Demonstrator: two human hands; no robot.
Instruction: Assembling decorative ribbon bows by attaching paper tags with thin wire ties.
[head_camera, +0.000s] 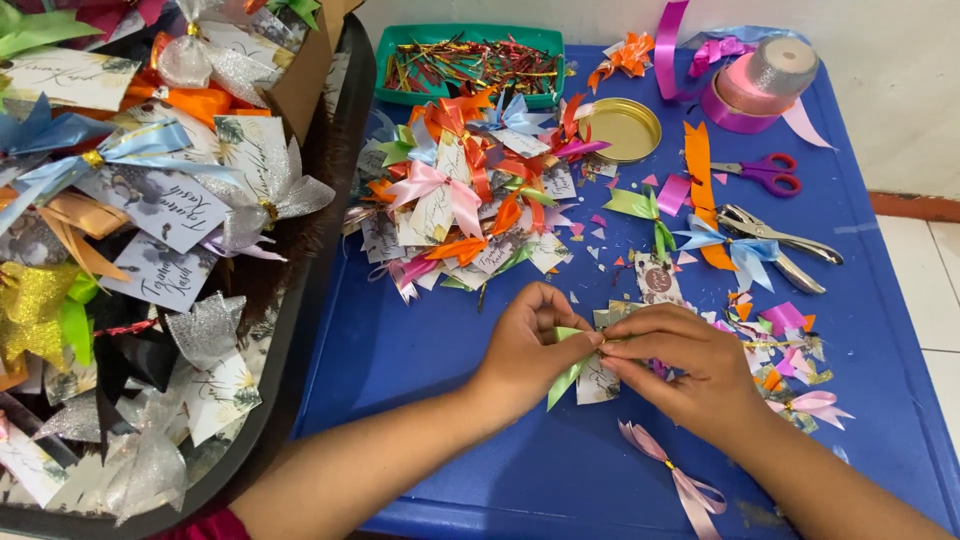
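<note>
My left hand (525, 350) and my right hand (690, 370) meet over the blue table (420, 360), both pinching a light green ribbon bow (568, 372) against a small printed paper tag (598, 382). The fingertips of both hands touch at the bow's middle. A pink ribbon bow (672, 478) lies on the table just in front of my right wrist. Another pale pink bow (812, 405) lies to the right of my right hand.
A heap of finished bows with tags (465, 200) lies behind my hands. A dark bin (300, 330) at left holds many more. Behind are a green tray of foil ties (470, 62), gold lid (622, 128), purple scissors (765, 172), hole punch (780, 240), ribbon rolls (762, 85).
</note>
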